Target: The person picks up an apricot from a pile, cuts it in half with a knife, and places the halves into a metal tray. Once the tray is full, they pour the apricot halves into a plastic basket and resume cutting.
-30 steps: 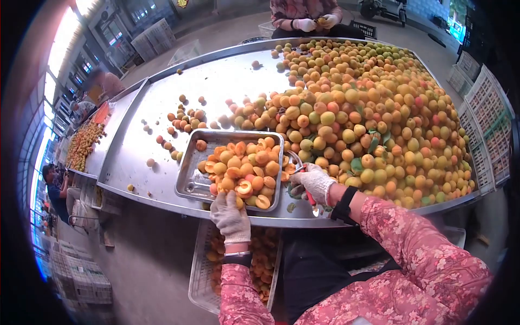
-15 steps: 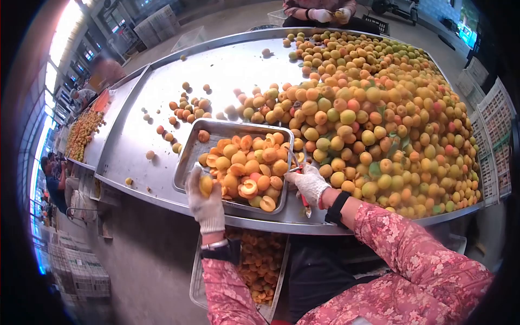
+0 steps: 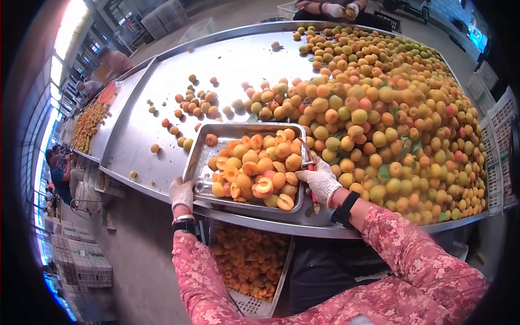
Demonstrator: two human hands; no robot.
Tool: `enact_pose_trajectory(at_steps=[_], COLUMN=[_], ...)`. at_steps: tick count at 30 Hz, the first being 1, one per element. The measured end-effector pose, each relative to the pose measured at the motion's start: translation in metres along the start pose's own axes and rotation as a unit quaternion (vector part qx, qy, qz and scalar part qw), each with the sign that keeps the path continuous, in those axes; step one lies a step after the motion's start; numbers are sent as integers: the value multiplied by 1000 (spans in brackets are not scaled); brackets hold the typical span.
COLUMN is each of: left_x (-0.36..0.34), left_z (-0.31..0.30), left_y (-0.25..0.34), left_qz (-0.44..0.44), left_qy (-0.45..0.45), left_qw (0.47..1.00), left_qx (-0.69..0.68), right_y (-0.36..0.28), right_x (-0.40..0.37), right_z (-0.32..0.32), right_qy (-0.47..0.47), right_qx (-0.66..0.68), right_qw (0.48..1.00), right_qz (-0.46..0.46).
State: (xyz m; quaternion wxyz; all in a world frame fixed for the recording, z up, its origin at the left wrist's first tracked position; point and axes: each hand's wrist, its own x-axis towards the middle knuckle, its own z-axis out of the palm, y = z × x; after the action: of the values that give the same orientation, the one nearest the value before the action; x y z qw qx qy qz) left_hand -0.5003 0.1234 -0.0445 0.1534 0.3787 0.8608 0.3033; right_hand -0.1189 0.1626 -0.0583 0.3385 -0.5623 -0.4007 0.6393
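A metal tray of apricot halves sits at the near edge of the steel table. My left hand, in a white glove, is closed on the tray's front left corner. At the right side my gloved right hand grips a red-handled cutting tool, its fingers right at the tray's rim. Whole apricots are heaped just beyond that hand. Below the table edge, between my arms, stands a crate with many more halves.
Loose apricots are scattered on the steel table behind the tray. Across the table a person's gloved hands hold a fruit. Plastic crates stand at the right, others at the lower left. More people are far left.
My left hand held an apricot over the tray; now it grips the tray's corner with no apricot showing. The tray is slightly turned, and my right hand still has the tool.
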Motion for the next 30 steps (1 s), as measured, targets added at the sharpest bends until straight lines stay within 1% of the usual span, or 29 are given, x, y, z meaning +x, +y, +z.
enact_pose_trajectory(at_steps=[2, 3, 4, 5, 6, 7, 8, 9, 10, 12, 13, 14, 16, 18, 20, 21, 22, 23, 24, 26, 28, 29, 30], left_x=[-11, -17, -24, -32, -36, -39, -50, -83, -114, -143, -165, -185, -227, -255, -277, -286, -296, -303, -309, -314, -324, -328, -330], left_z=[-4, -5, -7, -9, -9, -8, -3, -21, -45, -65, -77, -90, -126, -162, -195, -206, -217, -227, -237, -254, -264, -267, -263], left_y=[-5, -6, -10, -17, -30, -47, -69, -50, -29, -47, -55, -61, -68, -107, -141, -142, -139, -138, -140, -143, -152, -171, -167], left_qz=[25, 24, 28, 29, 19, 22, 20, 0, -20, -36, -43, -45, -75, -107, -128, -122, -127, -132, -124, -95, -95, -94, -93], left_qy=[27, 23, 29, 36, 36, 46, 57, -12, -82, -55, -11, 34, 64, 101, 170, 165, 228, 290, 285, 320, 304, 322, 319], left_qw=[999, 999, 997, 990, 990, 978, 963, 960, 953, 961, 957, 951, 944, 928, 910, 914, 907, 897, 902, 916, 938, 938, 940], left_qx=[10, 10, -62, -135, -137, -200, -262, -279, -291, -270, -286, -305, -316, -342, -355, -350, -329, -307, -300, -222, -138, -82, -79], right_y=[-5, -7, -18, -10, -1, -8, -15, -16, -30, -46, -44, -32, -43, -15, -5, 5, 18, 30, 41, 77, 91, 99, 105], right_x=[-6, -8, -18, -14, -11, -17, -25, -27, -42, -73, -82, -85, -121, -133, -156, -162, -166, -170, -173, -171, -170, -169, -168], right_z=[-6, -11, -13, -14, -16, -14, -15, -21, -21, -14, -6, 0, 14, 39, 60, 73, 85, 96, 107, 132, 144, 148, 150], right_qy=[-9, -13, -9, -2, 3, 11, -5, -10, -36, -30, -46, -90, -123, -177, -234, -257, -281, -286, -290, -272, -295, -296, -300], right_qx=[-15, -44, -63, -42, -25, 21, 39, -29, -46, -125, -109, -53, -155, -144, -175, -146, -116, -128, -140, -158, -154, -159, -165], right_qw=[998, 998, 998, 998, 997, 993, 989, 982, 982, 984, 981, 978, 973, 958, 943, 945, 946, 945, 944, 945, 941, 940, 938], right_qz=[-59, -40, -18, -46, -74, -114, -145, -186, -180, -124, -156, -180, -117, -171, -161, -138, -114, -94, -74, -93, -63, -63, -61])
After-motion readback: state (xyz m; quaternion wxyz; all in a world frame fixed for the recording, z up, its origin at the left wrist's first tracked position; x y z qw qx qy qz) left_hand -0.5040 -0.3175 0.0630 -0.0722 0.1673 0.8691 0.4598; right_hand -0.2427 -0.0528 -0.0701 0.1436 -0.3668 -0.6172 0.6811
